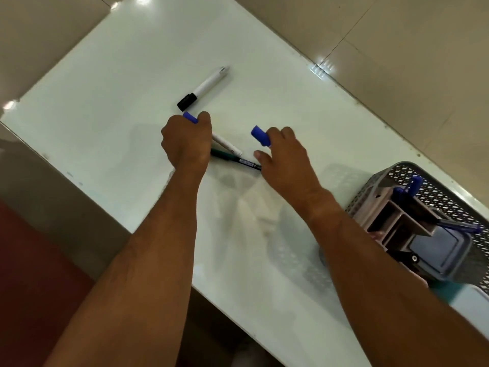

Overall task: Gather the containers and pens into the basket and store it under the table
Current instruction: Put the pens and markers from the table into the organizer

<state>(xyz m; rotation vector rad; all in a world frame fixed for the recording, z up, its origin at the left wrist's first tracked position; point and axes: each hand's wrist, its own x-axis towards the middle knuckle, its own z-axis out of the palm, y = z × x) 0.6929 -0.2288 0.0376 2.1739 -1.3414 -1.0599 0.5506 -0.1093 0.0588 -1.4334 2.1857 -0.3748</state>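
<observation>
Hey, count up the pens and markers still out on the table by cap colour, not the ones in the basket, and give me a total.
Black cap: 1, the white marker lying alone.
Blue cap: 2, one gripped in the left hand, one in the right hand.
Cap not visible: 1, the dark pen between the hands.
Total: 4

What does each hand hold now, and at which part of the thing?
The left hand grips a blue-capped marker round its middle; cap and white tail stick out. The right hand holds another blue-capped marker just below the cap; its body is hidden.
</observation>
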